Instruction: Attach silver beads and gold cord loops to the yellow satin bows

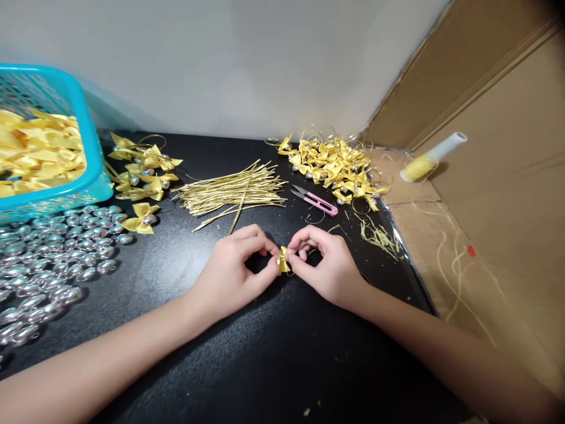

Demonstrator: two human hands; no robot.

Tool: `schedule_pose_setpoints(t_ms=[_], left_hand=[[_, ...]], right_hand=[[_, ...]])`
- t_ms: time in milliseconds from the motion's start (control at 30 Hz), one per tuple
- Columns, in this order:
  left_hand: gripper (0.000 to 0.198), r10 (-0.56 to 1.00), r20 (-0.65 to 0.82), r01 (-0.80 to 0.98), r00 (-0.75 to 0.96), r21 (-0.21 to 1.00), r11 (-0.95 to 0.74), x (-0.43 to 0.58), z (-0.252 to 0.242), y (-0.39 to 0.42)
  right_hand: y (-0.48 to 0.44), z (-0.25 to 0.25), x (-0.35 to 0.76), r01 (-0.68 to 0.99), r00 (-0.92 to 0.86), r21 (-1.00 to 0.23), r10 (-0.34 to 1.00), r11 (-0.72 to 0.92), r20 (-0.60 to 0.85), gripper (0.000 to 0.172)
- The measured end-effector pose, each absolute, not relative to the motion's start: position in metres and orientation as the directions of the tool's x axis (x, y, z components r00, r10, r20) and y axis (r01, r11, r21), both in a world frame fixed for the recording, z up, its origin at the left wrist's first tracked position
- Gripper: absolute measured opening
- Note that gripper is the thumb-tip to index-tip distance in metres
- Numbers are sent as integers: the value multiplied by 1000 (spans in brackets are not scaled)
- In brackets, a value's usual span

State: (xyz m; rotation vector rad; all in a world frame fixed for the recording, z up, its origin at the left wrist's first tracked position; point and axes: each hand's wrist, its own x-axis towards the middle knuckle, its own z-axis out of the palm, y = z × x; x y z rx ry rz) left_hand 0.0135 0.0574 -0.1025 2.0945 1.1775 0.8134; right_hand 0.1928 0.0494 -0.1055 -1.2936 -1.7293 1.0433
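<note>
Between my hands, over the middle of the black table, is a small yellow ribbon bow (283,261). My left hand (242,262) pinches its left side between thumb and forefinger. From the other side, my right hand (324,262) has thumb and fingertips closed at the bow's right edge, where a thin strand shows. What exactly the right fingertips grip is too small to make out. Just beyond the hands lies a bundle of gold twist ties (233,191), and pink thread snips (315,200) rest to its right.
A turquoise basket (83,129) of yellow bows stands at left, with many silver beads (57,253) before it. Bows with beads (143,218) lie beside it; a larger pile (331,165) sits back right. Thread scraps (382,238) and a thread spool (435,156) are at right, by cardboard.
</note>
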Motion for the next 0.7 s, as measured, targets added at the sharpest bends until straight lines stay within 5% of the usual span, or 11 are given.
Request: schedule_pose_setpoints(t_ms=[700], left_hand=[[18, 857, 184, 600, 481, 643, -475, 12, -103, 59]], right_hand=[[49, -105, 192, 418, -237, -895, 970, 158, 61, 8]])
